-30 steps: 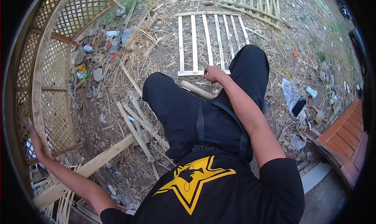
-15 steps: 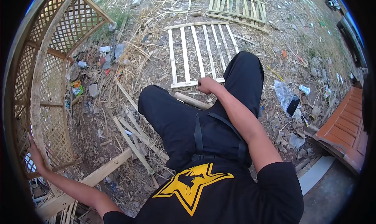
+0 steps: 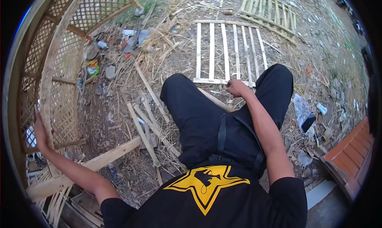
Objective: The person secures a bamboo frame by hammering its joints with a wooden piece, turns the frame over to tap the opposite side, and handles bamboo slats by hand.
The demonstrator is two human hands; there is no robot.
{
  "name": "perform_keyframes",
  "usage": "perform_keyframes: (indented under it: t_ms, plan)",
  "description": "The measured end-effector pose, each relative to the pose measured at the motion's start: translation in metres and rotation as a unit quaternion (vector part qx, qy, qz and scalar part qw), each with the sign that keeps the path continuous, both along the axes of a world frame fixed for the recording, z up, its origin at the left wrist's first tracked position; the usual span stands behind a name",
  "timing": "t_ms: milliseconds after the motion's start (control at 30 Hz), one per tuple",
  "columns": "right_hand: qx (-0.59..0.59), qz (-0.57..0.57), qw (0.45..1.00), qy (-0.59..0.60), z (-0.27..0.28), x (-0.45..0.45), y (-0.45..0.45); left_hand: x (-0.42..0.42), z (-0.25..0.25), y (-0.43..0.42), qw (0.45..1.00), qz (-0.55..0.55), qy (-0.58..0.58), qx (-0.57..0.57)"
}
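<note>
My left hand (image 3: 40,134) is at the far left, resting against the edge of a wooden lattice panel (image 3: 61,96) with its fingers stretched upward. My right hand (image 3: 236,88) is closed between my knees, just over the near rail of a slatted wooden frame (image 3: 226,52) that lies flat on the ground. Its fingertips are curled together; I cannot make out what, if anything, they hold. Below that hand a pale wooden stick (image 3: 215,99) lies between my legs, partly hidden by the trousers.
A second slatted frame (image 3: 268,11) lies farther back. Loose wood strips (image 3: 143,134) and a thick beam (image 3: 95,160) are at my left. Litter, including a clear plastic sheet (image 3: 301,107), and a reddish-brown panelled board (image 3: 350,148) are at the right.
The view has shifted, so the ground, frames and my legs appear farther right. My right hand stays by the near rail, a little turned; my left hand remains at the lattice panel.
</note>
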State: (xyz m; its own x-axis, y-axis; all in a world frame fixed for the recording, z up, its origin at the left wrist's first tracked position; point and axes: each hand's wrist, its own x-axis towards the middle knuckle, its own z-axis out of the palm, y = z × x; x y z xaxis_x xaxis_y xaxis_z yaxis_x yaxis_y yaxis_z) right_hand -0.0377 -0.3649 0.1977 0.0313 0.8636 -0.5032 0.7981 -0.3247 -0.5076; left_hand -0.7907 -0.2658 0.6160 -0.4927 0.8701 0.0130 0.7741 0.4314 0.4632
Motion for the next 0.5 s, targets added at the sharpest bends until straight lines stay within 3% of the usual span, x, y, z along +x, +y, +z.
perform_keyframes:
  t_ms: [133,233,333,367,433,500]
  plan:
    - [0.015,-0.012,1.000,-0.025,-0.006,0.000,-0.008,-0.014,-0.015,0.010,0.992,-0.096,0.059,0.066]
    - [-0.023,0.009,0.999,-0.044,-0.022,0.001,-0.006,-0.007,-0.011,0.011,0.993,-0.075,0.054,0.071]
    - [-0.037,0.045,0.994,-0.093,-0.036,-0.002,-0.010,-0.002,-0.009,0.007,0.998,-0.030,-0.049,0.005]
    - [-0.125,0.046,0.987,-0.092,-0.037,-0.002,-0.005,0.005,-0.014,0.005,0.998,-0.043,0.000,0.055]
    - [-0.159,0.057,0.977,-0.133,-0.038,-0.004,0.004,0.013,-0.014,0.004,0.991,-0.055,0.050,0.111]
    - [-0.118,-0.005,0.983,-0.137,-0.053,-0.005,0.011,0.016,-0.013,0.002,0.993,-0.050,0.044,0.098]
